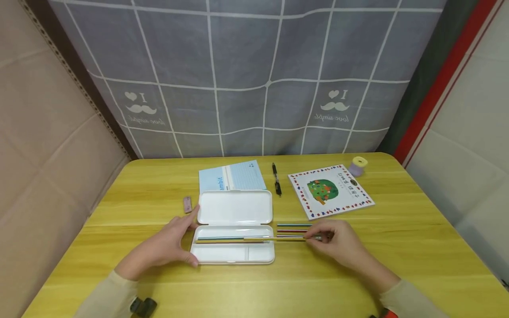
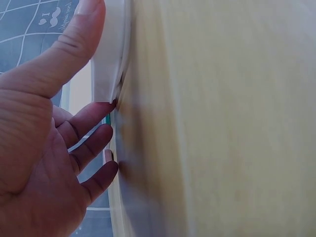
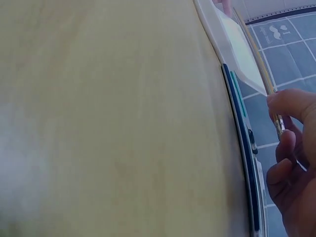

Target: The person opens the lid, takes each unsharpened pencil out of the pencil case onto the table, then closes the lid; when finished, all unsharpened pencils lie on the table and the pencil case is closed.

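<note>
Our right hand [image 1: 338, 243] pinches the yellow pencil [image 1: 288, 239], which runs left over the white case [image 1: 222, 254]; our left hand [image 1: 170, 243], spread wide, touches the case's left end.

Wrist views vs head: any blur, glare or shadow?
Head: evenly lit, mostly crisp, soft sheen on the tabletop at bottom centre; left wrist: wood grain smeared, left hand sharper, dim shadow beside it on the wood; right wrist: grain soft too, pale glare toward the left edge, right hand clearer.
</note>
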`<state>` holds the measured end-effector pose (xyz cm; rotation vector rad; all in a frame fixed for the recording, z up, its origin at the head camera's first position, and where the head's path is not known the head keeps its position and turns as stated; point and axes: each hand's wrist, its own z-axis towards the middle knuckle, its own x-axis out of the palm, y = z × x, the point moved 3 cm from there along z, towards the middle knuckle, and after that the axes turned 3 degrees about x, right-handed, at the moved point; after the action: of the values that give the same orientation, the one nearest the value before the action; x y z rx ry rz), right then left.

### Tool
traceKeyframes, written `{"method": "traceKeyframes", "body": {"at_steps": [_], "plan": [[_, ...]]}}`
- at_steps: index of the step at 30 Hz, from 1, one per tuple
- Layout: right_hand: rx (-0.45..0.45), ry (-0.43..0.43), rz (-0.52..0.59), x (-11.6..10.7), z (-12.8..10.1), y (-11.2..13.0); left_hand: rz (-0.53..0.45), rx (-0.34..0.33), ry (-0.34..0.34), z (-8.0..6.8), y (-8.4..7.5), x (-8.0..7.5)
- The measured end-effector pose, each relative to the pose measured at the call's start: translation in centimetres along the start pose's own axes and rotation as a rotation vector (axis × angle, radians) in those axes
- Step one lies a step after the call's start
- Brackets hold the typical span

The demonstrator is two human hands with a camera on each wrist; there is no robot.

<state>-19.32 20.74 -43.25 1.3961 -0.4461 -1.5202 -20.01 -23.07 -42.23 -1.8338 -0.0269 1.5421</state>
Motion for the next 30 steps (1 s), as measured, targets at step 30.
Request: {"method": "traceKeyframes", "body": {"at_steps": [30], "plan": [[0.09, -0.007, -0.148, -5.2, -3.2, -2.9, -0.009, -0.015, 0.011, 0.1, -0.5, -0.2]]}}
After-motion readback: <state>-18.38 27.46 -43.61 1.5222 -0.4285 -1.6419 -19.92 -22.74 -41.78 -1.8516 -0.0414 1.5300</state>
